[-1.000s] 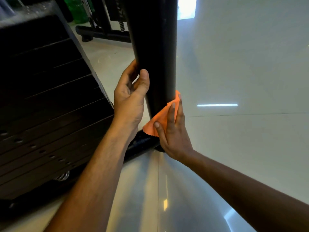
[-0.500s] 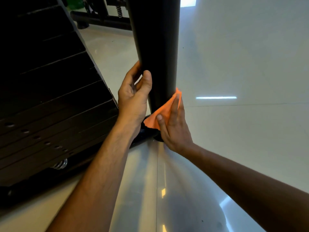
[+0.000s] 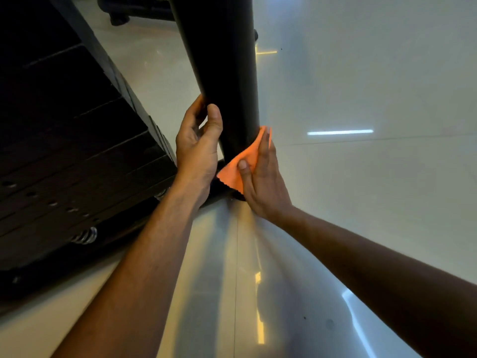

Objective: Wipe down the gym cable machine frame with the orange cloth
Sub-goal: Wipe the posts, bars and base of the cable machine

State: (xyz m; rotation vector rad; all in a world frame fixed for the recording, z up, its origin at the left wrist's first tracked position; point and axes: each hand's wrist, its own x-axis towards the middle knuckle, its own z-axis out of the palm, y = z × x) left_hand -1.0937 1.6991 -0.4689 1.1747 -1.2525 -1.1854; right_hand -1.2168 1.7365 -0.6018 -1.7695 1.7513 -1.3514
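The right hand's fingers lie straight and close together, pressing the orange cloth flat against the lower right side of the black frame post, with the thumb laid across the cloth's lower part; its zigzag-cut corner hangs free just above the post's foot. The right hand sits in much the same place on the post as half a second ago, the cloth still low by the base. The left hand's fingers curl around the post's left side, the thumb set against its front face, so the left hand keeps gripping the post as before, just above the level of the cloth. Both bare forearms reach in from the bottom edge. Compared with a second ago, the view has tilted lower, so more of the glossy pale floor shows. The dark weight stack stands left of the post, well apart from the cloth.
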